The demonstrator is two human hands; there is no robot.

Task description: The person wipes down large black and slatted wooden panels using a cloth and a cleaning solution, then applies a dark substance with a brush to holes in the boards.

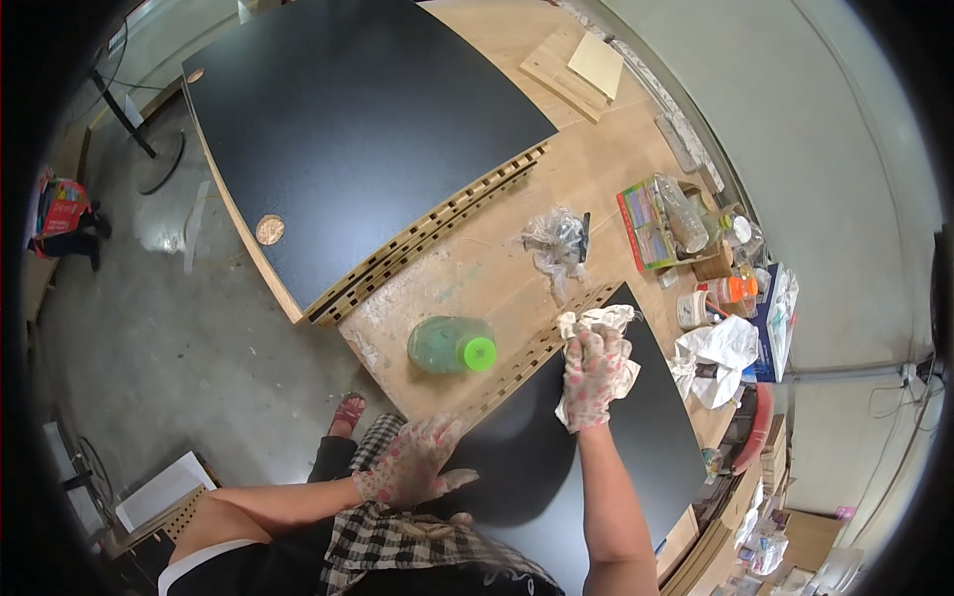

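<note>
A black panel (646, 427) with a row of notches along its far left edge lies on the bench in front of me. My right hand (593, 375), in a white glove with pink spots, presses a crumpled white cloth (606, 320) onto the panel near its far end. Its fingers are bent over the cloth. At the panel's near left edge, my left hand (417, 462) rests in a matching glove, fingers stretched out and holding nothing. Just beyond it is a greenish see-through jar (437, 345) with a bright green lid (479, 354).
A stack of large black panels (368, 129) fills the far left of the bench. Crumpled clear plastic (556, 243) lies mid-bench. To the right are a colourful box (646, 233) with bottles, an orange-lidded jar (733, 289) and white crumpled cloth (720, 353). Wood boards (571, 74) lie far back.
</note>
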